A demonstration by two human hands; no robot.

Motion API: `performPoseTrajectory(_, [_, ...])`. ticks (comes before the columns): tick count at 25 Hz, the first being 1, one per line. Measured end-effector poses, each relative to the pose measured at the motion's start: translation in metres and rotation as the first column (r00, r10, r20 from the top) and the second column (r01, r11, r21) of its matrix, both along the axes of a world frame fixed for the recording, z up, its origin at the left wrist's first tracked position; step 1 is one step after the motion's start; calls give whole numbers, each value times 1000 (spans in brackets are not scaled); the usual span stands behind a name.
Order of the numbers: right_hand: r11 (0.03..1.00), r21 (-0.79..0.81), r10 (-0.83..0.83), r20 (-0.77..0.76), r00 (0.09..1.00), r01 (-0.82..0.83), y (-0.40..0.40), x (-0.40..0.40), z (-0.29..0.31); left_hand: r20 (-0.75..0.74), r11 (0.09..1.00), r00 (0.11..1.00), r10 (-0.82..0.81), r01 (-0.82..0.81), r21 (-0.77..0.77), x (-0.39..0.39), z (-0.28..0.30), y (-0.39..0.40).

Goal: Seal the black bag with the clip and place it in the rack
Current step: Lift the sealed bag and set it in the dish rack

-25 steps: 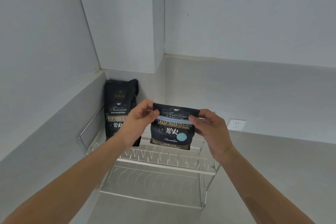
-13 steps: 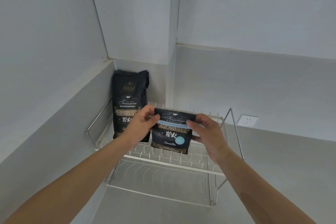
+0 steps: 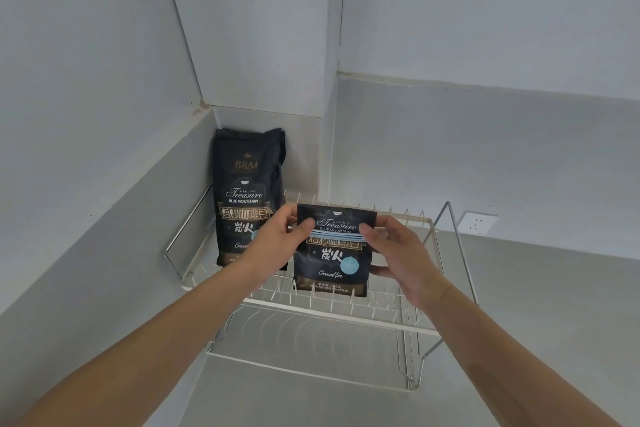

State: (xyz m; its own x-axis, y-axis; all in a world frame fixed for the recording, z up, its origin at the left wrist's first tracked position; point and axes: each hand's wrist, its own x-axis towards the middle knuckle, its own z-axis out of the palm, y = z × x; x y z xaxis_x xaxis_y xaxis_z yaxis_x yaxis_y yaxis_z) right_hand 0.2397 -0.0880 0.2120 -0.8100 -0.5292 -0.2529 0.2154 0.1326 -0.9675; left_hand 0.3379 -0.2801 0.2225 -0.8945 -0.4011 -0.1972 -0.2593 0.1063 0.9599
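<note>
A black coffee bag (image 3: 332, 263), its top folded down, has a thin light-blue clip (image 3: 337, 237) running across its front. My left hand (image 3: 277, 246) grips the bag's left edge and my right hand (image 3: 398, 253) grips its right edge, thumbs near the clip's ends. The bag stands upright with its bottom among the prongs of the upper tier of a white wire rack (image 3: 346, 310). Whether its base rests on the wires I cannot tell.
A taller black coffee bag (image 3: 247, 191) stands upright at the rack's left end, against the corner wall. The rack has a lower tier (image 3: 311, 340) and sits on a grey counter (image 3: 536, 322). A wall socket (image 3: 479, 222) is at the right.
Both hands have carried the clipped bag forward and down from mid-air to the rack's upper tier. The view has shifted closer to the rack.
</note>
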Motion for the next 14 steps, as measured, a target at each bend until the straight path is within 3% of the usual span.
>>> performPoseTrajectory(3, [986,123,119,-34,992,-114,3,2,-5,84,985,984,-159,152,84,5,-2,-3])
performPoseTrajectory(6, [978,143,154,-2,988,-152,1,0,-6,183,975,958,-221,221,21,4,-5,-2])
performPoseTrajectory(14, [972,211,93,78,993,-108,-4,-7,-6,286,991,950,-128,114,63,-9,0,4])
